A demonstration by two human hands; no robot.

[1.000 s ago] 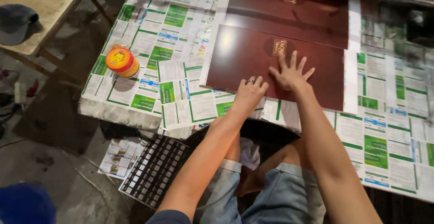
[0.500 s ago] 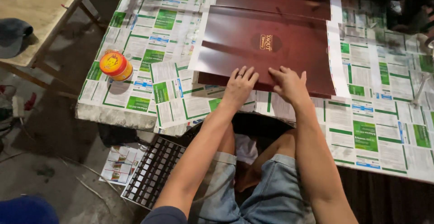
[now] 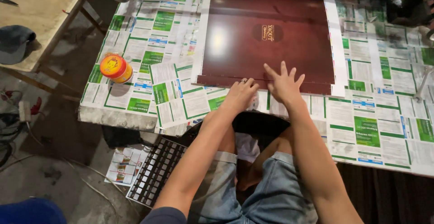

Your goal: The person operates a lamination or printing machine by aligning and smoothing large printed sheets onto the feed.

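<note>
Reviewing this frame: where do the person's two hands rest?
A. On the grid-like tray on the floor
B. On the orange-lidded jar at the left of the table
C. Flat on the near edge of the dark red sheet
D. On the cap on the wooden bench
C: the left hand and the right hand lie palm-down, side by side, on the near edge of the dark red sheet, well apart from the jar.

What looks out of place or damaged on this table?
Nothing looks damaged or spilled. The dark red sheet lies flat and square on the paper-covered table, with the left hand and right hand on its near edge. The orange tin stands upright.
</note>
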